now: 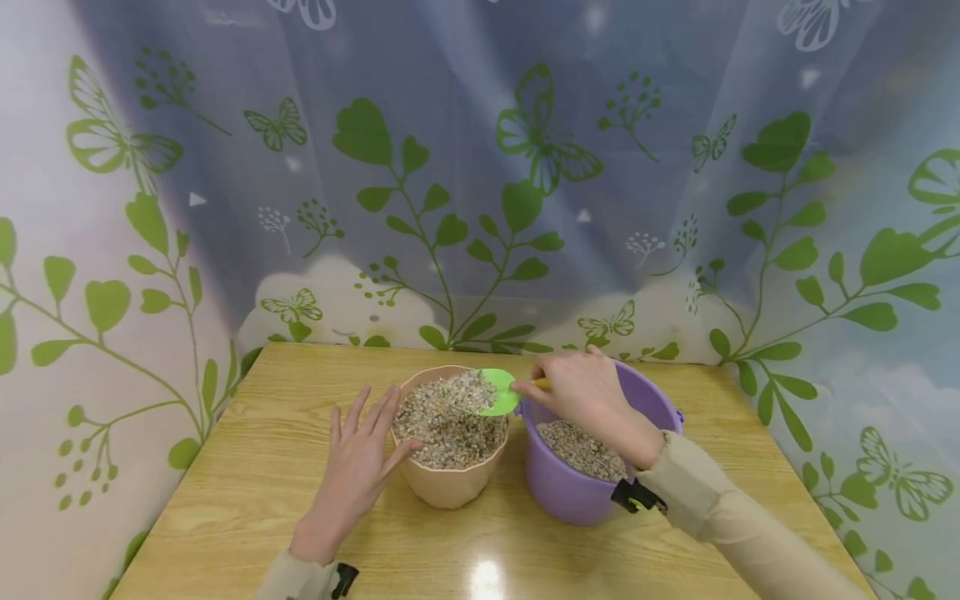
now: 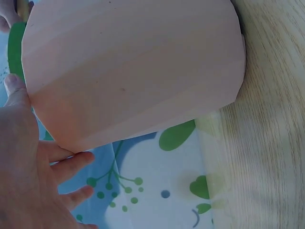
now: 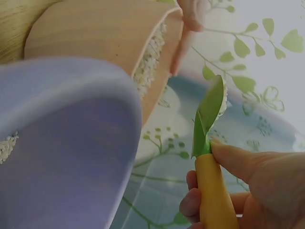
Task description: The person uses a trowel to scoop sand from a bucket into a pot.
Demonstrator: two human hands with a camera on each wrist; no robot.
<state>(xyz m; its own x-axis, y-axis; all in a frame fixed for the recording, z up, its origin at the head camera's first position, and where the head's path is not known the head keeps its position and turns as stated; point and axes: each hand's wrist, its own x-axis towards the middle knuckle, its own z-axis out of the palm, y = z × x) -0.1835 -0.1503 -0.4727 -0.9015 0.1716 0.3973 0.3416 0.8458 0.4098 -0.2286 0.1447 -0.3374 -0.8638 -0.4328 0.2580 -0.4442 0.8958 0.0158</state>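
Observation:
A toy trowel (image 1: 501,392) with a green blade and yellow handle is gripped in my right hand (image 1: 581,390). Its blade, loaded with small pale gravel, is over the right side of a peach faceted pot (image 1: 448,486). Mixed gravel (image 1: 453,437) fills that pot close to the rim. Fingers spread and straight, my left hand (image 1: 354,467) rests at the pot's left rim. In the left wrist view, the thumb and index finger of that hand (image 2: 24,157) touch the pot wall. My right forearm passes over a purple bucket (image 1: 558,492).
Gravel (image 1: 577,450) lies low inside the purple bucket, which stands just right of the pot. Both stand on a wooden table (image 1: 262,467). A curtain (image 1: 450,250) printed with leaves and butterflies hangs along the table's back and sides.

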